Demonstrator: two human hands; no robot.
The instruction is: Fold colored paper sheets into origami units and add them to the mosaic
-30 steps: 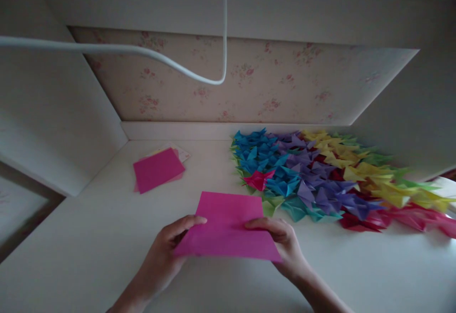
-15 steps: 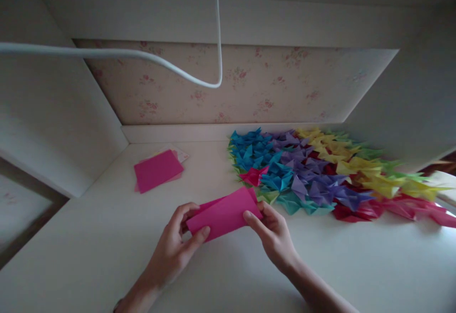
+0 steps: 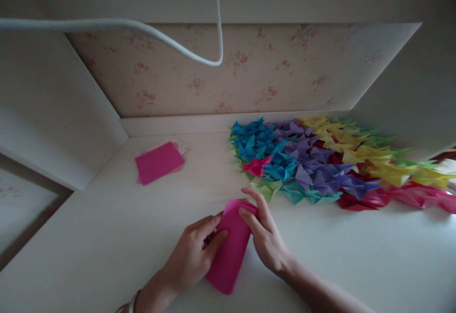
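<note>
A pink sheet of paper (image 3: 230, 251), folded in half, lies on the white desk (image 3: 107, 237) in front of me, its long side running away from me. My left hand (image 3: 194, 256) presses its left edge with fingers laid on the paper. My right hand (image 3: 265, 237) pins the far right corner, fingers pressed down on the fold.
A big spread of folded paper shapes (image 3: 320, 161) in blue, purple, yellow, green and red covers the desk's right back. A small stack of pink sheets (image 3: 158, 162) lies at the back left. A white cable (image 3: 142, 30) hangs overhead before the floral wall.
The flat pink sheet was folded in half, then turned and laid down on the desk. Both hands came down onto it and now press it flat.
</note>
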